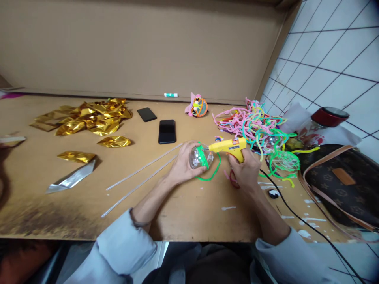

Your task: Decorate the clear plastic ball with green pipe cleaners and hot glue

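A clear plastic ball (pixel 195 158) with a green pipe cleaner (pixel 203 157) around it sits in my left hand (pixel 186 159), whose fingers wrap its left side. The pipe cleaner's loose end curls down to the right. In my right hand (pixel 245 167) is a yellow glue gun (pixel 229 146), gripped by its handle. Its nozzle points left and meets, or nearly meets, the green band. A black cord (pixel 291 213) trails from the right hand toward the lower right. Two thin clear sticks (pixel 139 185) lie left of the ball, partly behind my left hand and forearm.
Gold foil pieces (pixel 91 114) lie at the left. Two phones (pixel 167 131), a glue stick (pixel 171 95) and a decorated ball (pixel 197 106) are farther back. Tangled pipe cleaners (pixel 251 124), a red-lidded jar (pixel 330 116) and a brown bag (pixel 334 177) crowd the right. Another person's hand shows far left.
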{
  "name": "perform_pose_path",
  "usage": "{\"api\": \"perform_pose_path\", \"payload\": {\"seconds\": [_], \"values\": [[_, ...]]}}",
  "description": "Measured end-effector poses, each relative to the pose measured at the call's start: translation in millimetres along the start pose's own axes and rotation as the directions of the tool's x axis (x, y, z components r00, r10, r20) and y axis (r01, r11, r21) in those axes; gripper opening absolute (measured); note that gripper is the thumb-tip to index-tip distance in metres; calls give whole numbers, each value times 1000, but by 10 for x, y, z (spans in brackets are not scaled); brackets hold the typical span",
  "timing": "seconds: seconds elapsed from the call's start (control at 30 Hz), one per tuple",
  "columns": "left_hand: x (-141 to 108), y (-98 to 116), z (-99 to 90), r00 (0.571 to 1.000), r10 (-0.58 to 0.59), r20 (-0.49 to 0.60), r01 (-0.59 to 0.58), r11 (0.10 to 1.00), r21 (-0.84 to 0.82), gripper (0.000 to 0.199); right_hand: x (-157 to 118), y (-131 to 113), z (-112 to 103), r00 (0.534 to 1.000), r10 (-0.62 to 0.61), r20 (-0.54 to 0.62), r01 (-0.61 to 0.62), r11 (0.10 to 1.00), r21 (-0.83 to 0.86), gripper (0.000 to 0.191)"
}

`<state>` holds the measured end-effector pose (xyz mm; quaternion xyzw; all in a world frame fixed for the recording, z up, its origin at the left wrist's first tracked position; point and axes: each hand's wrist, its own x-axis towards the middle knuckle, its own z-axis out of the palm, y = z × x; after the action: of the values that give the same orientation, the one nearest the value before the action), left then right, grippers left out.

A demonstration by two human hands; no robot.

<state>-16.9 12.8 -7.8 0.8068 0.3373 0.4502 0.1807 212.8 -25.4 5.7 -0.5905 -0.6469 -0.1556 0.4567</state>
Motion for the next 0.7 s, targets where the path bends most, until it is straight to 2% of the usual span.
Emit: {"api": "perform_pose_path", "payload": {"seconds": [0.27, 0.7], "values": [[0, 0, -4, 1000, -13, 6, 13, 1000, 0, 72, 14, -38, -46, 997, 42, 71, -41, 999, -20, 14], [3, 10, -6, 1000, 5, 5, -5, 1000, -19, 71, 13, -41, -62, 998, 27, 64, -26, 1000, -8, 11]]}}
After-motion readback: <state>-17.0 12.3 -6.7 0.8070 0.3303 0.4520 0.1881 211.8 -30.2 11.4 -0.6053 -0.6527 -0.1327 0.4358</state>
